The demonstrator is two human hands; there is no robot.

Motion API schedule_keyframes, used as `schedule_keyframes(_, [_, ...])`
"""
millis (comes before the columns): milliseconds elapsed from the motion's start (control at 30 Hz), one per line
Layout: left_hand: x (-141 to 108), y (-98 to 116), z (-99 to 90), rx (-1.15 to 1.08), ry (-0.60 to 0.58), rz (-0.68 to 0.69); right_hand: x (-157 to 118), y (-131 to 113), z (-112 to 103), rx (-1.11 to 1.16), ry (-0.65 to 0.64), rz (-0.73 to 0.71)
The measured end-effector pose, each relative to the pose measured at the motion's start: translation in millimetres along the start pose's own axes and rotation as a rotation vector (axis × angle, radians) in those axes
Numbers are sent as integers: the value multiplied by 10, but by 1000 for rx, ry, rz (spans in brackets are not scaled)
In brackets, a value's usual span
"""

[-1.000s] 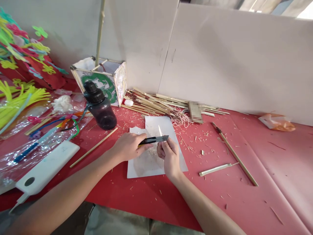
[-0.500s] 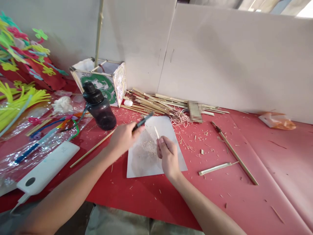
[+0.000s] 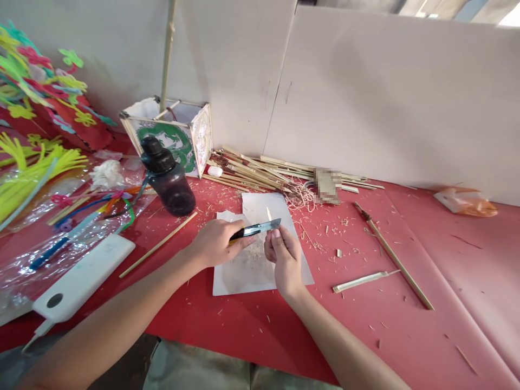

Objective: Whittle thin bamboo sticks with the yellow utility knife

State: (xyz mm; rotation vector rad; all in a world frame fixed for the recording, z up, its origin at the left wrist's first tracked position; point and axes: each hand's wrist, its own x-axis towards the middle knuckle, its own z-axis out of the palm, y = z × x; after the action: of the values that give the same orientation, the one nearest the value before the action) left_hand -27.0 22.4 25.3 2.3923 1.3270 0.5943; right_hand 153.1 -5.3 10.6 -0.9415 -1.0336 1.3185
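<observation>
My left hand (image 3: 219,244) is closed around the handle of a utility knife (image 3: 260,228), its blade out and pointing right. The blade lies across a thin pale bamboo piece (image 3: 268,214), just above my right fingertips. My right hand (image 3: 285,256) pinches that piece, whose light tip sticks up past the blade; its lower part is hidden in the fingers. Under both hands lies a white paper sheet (image 3: 231,279) with fine shavings on it.
A dark bottle (image 3: 173,187), a paper-sided lantern frame (image 3: 166,138) and a white power bank (image 3: 85,276) stand or lie left. Bamboo sticks (image 3: 252,170) are heaped by the wall. Rightward lie a long stick (image 3: 398,260), a split piece (image 3: 359,281) and an orange bag (image 3: 467,200).
The knife in my left hand has come down and right, from above the paper to across the bamboo piece. My right hand has shifted slightly right.
</observation>
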Motion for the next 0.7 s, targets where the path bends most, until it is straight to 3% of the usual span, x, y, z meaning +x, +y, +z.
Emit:
schedule_keyframes(300, [-3, -56, -1, 85, 40, 5, -18, -32, 7, -42, -10, -9])
schedule_keyframes(600, [26, 2, -15, 233, 151, -131, 27, -7, -16, -207, 43, -36])
schedule_keyframes(700, [60, -115, -132, 276, 285, -274, -58, 3, -1, -316, 1, -40])
